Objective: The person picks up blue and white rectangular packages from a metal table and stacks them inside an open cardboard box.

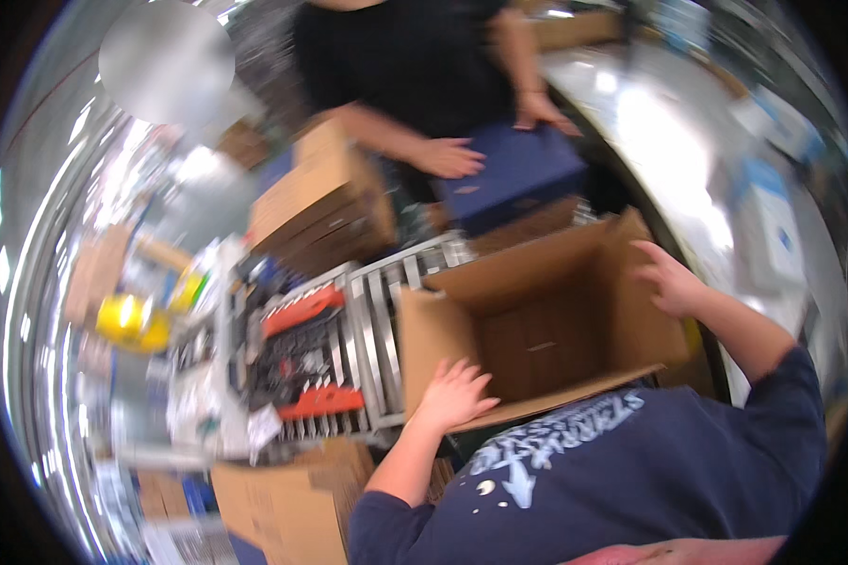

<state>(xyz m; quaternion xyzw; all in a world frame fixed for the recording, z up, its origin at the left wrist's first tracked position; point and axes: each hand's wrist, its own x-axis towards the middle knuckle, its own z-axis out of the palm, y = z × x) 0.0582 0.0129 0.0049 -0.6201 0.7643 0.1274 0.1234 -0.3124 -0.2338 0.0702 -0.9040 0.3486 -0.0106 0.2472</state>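
Head view: between both hands, just right of the metal rollers [377, 315], an open-topped cardboard box [546, 344]. Left hand [452, 394] spread wide at the near-left rim; right hand [671, 281] loosely curved by the right wall, grip impossible to tell. Probably light, matte, stiff at the folds, flexible along thin rims; best held by opposite walls.

Warehouse or factory workspace, from its metal roller conveyor [380, 341] and stacked cardboard boxes [322, 200]
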